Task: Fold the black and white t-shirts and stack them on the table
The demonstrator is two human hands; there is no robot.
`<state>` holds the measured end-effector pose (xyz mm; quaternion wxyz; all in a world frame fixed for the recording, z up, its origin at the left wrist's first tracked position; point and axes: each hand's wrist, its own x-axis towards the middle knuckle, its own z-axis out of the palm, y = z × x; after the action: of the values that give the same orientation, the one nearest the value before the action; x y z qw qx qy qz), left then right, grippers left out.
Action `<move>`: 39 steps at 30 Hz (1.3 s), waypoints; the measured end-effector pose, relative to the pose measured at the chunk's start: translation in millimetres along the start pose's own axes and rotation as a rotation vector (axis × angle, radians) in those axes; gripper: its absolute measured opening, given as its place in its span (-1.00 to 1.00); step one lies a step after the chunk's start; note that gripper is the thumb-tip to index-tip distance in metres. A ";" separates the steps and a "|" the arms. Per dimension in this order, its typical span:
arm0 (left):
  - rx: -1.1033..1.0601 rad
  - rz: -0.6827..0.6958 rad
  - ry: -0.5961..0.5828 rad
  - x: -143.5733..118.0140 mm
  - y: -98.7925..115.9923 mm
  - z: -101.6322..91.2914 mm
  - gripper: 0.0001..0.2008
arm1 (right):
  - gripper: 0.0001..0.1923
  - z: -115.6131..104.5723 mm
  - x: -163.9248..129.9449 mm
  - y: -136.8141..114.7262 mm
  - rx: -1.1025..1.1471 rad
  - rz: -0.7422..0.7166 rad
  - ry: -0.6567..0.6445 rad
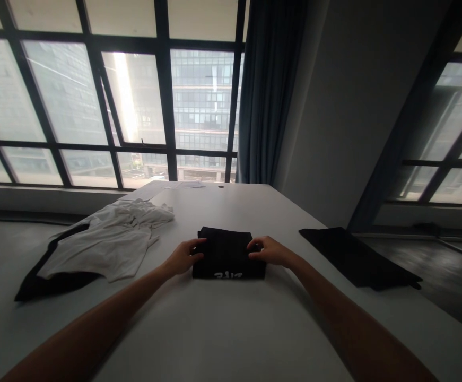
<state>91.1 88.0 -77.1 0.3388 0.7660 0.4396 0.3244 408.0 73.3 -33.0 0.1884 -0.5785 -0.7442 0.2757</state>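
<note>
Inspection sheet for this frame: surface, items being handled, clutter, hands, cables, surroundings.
Surface: white table, evenly lit.
Handled items: folded black garment with white lettering at its near edge, lying flat.
Clutter: crumpled white clothes on a dark cloth at left; black cloth at right; papers at far edge.
Hands: left hand and right hand touch the garment's sides.
Cables: nothing seen.
Surroundings: large windows, dark curtain.
</note>
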 end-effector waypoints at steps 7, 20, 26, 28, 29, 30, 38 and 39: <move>0.689 0.099 0.108 -8.4 34.6 1.0 -0.62 | -0.70 10.2 -12.8 -24.1 -0.432 -0.043 0.256; 0.697 0.091 -0.143 26.8 22.3 63.6 -0.32 | -0.36 58.6 10.9 -15.0 -0.436 -0.222 0.139; 0.743 -0.090 -0.065 39.5 12.3 45.0 -0.27 | -0.35 60.7 13.8 -15.8 -0.381 -0.138 0.048; 0.716 -0.124 -0.089 44.5 6.4 39.3 -0.26 | -0.34 61.3 15.4 -14.4 -0.371 -0.129 0.017; 0.701 -0.118 -0.100 46.4 3.6 37.5 -0.26 | -0.33 61.6 15.7 -14.1 -0.374 -0.131 0.029; 0.691 -0.105 -0.107 47.8 1.3 36.2 -0.27 | -0.34 62.1 15.4 -14.2 -0.382 -0.140 0.060; 0.702 -0.061 -0.073 47.3 -3.8 36.0 -0.31 | -0.36 69.9 7.5 -21.5 -0.401 -0.290 -0.011; 0.705 -0.044 -0.066 44.5 -4.3 36.7 -0.31 | -0.36 69.7 8.0 -21.4 -0.399 -0.288 -0.018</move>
<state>136.2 120.8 -92.2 0.0745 0.8362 0.5298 0.1201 348.0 63.7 -74.0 0.1009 -0.4896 -0.8604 0.0989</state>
